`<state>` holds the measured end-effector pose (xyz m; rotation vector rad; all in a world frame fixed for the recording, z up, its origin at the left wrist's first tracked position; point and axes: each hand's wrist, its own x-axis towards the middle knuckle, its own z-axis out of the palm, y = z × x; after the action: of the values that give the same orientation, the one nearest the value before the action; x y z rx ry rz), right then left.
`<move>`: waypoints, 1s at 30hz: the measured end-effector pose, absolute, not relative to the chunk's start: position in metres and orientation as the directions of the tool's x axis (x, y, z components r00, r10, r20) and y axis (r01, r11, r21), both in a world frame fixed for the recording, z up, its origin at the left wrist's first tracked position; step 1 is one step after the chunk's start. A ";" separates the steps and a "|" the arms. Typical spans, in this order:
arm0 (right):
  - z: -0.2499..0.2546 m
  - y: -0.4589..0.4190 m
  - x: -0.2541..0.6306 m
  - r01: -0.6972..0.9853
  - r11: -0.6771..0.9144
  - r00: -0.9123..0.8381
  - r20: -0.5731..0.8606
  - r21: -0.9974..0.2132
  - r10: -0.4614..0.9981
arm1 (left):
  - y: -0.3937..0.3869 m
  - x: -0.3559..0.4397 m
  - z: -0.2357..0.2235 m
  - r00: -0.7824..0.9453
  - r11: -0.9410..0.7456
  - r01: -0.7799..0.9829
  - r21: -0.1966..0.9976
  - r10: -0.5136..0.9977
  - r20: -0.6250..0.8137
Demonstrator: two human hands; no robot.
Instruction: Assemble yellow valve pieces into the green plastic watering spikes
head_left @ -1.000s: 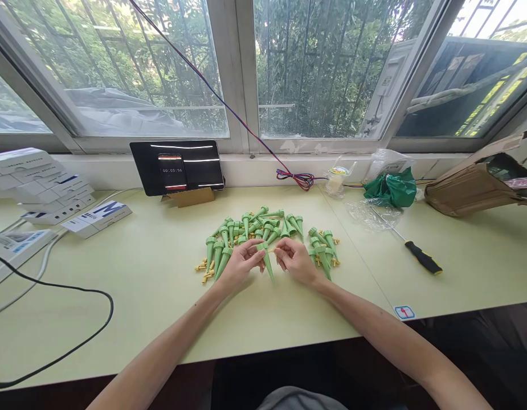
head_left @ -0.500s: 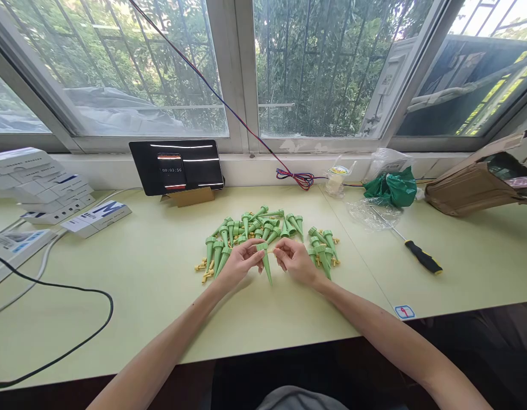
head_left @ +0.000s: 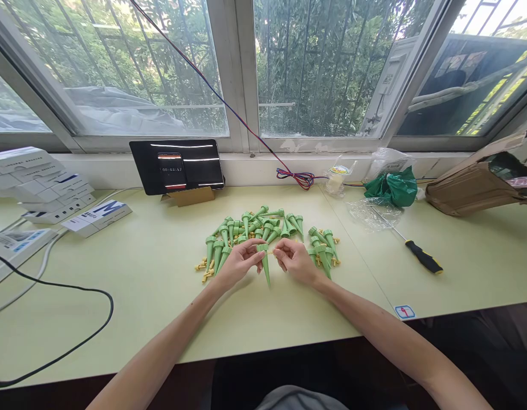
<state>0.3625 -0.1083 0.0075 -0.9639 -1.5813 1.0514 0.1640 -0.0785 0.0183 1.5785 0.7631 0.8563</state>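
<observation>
My left hand [head_left: 239,265] is closed around the upper part of a green plant watering spike [head_left: 266,272]. Its ridged cap faces up and its tapered tip points down, slightly tilted. At the spike's side, just under the cap, my right hand [head_left: 296,262] pinches a small yellow valve [head_left: 270,253], mostly hidden by the fingertips. Whether the valve sits in the spike, I cannot tell. Behind both hands lies a heap of green spikes [head_left: 267,229]. More spikes [head_left: 322,250] rest beside my right hand, and several yellow valves [head_left: 208,274] lie near my left wrist.
A tablet [head_left: 147,165] showing a timer leans on a cardboard stand [head_left: 190,197]. White boxes [head_left: 45,182] and a black cable [head_left: 96,291] occupy the left. Rightward are a screwdriver [head_left: 423,256], a green plastic bag [head_left: 393,188] and a cardboard box [head_left: 464,182].
The spike's tip has swung slightly to the left. Both hands stay in nearly the same place with the same grip, and the timer has advanced a second.
</observation>
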 end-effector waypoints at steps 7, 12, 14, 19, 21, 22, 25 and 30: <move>0.007 -0.109 0.364 0.063 0.337 -0.243 0.313 -0.939 0.918 | -0.080 0.163 0.019 0.520 -0.147 0.029 0.989 0.847 0.111; 0.008 -0.109 0.364 0.100 0.310 -0.229 0.281 -0.945 0.932 | -0.080 0.164 0.019 0.526 -0.152 0.034 0.988 0.843 0.112; 0.008 -0.109 0.364 0.112 0.305 -0.231 0.274 -0.946 0.933 | -0.079 0.164 0.019 0.527 -0.154 0.034 0.987 0.842 0.113; 0.008 -0.109 0.365 0.103 0.317 -0.246 0.284 -0.943 0.927 | -0.079 0.164 0.019 0.522 -0.164 0.042 0.986 0.845 0.118; 0.007 -0.108 0.365 0.113 0.319 -0.249 0.284 -0.941 0.926 | -0.079 0.164 0.019 0.520 -0.166 0.047 0.985 0.846 0.118; 0.007 -0.108 0.365 0.120 0.319 -0.249 0.283 -0.940 0.926 | -0.079 0.164 0.019 0.520 -0.165 0.047 0.985 0.846 0.117; 0.007 -0.108 0.365 0.145 0.318 -0.248 0.277 -0.937 0.928 | -0.079 0.163 0.018 0.518 -0.159 0.037 0.987 0.847 0.117; 0.007 -0.107 0.364 0.174 0.324 -0.250 0.277 -0.930 0.928 | -0.079 0.163 0.017 0.522 -0.156 0.034 0.987 0.845 0.116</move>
<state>0.3644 -0.1071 0.0072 -1.0080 -1.6623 1.0190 0.1631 -0.0786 0.0175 1.5762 0.7753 0.8532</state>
